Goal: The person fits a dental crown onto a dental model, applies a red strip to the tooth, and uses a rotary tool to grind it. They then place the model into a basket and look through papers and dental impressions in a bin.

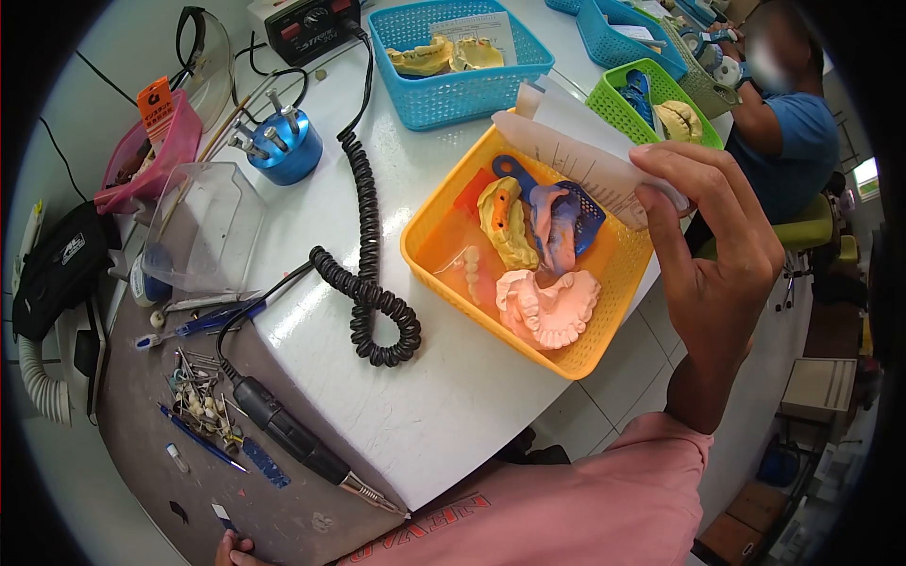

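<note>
My right hand (713, 222) pinches the edge of a printed paper sheet (595, 165), lifting it above an orange basket (576, 363). In the basket lie a pink dental cast (552, 307), a yellowish dental cast (507, 222), a blue impression tray (590, 222) with purple and pink impression material (552, 226), and a strip of artificial teeth (472, 272) that looks bagged. At the bottom edge my left hand (236, 550) shows only in part, fingers curled. A small blue-and-white strip (224, 516) sticks out from them; its lower end is hidden.
A handpiece (293, 429) with a coiled black cord (363, 274) lies left of the basket, near a pile of burs (203, 401). Behind are a blue bur stand (285, 151), a blue basket (444, 99) and a green basket (613, 94). Another person (793, 123) sits far right.
</note>
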A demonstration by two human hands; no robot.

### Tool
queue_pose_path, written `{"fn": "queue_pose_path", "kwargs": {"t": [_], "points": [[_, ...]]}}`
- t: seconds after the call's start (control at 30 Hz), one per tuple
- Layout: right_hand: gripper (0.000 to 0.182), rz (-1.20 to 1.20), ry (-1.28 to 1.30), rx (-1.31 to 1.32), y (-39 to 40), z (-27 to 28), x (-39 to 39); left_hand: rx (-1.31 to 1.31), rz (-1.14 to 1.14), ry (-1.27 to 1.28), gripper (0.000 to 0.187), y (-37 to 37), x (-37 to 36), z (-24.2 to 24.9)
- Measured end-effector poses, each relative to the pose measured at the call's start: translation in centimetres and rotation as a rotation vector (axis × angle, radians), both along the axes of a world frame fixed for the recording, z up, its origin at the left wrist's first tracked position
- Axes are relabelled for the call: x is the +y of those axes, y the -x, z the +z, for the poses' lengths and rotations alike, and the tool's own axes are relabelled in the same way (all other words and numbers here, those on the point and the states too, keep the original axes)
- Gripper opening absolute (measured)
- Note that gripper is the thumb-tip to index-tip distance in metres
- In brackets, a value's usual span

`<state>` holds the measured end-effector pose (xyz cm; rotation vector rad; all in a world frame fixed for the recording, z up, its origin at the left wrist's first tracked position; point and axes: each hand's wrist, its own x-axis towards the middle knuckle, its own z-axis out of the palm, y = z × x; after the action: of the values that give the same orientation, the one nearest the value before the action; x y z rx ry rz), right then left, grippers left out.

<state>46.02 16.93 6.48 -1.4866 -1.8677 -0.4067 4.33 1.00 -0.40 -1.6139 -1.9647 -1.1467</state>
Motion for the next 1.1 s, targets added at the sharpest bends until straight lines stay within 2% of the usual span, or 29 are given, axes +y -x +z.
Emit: {"fn": "queue_pose_path", "kwargs": {"t": [0.83,0.93,1.0,1.1], "points": [[0.015,-0.026,-0.011,-0.138,-0.3,0.7,0.8,0.034,-0.01,-0.008,0.035,-0.2,0.0,0.5],[0.017,-0.075,0.003,-0.222,-0.1,1.1,1.0,0.049,-0.025,0.029,0.036,0.1,-0.3,0.6],[0.018,-0.117,-0.189,-0.406,0.6,1.4,1.3,0.024,-0.024,0.022,0.036,-0.1,-0.3,0.6],[0.019,-0.207,-0.142,-0.557,1.5,1.9,0.5,0.007,-0.042,0.022,0.037,0.0,-0.4,0.6]]}}
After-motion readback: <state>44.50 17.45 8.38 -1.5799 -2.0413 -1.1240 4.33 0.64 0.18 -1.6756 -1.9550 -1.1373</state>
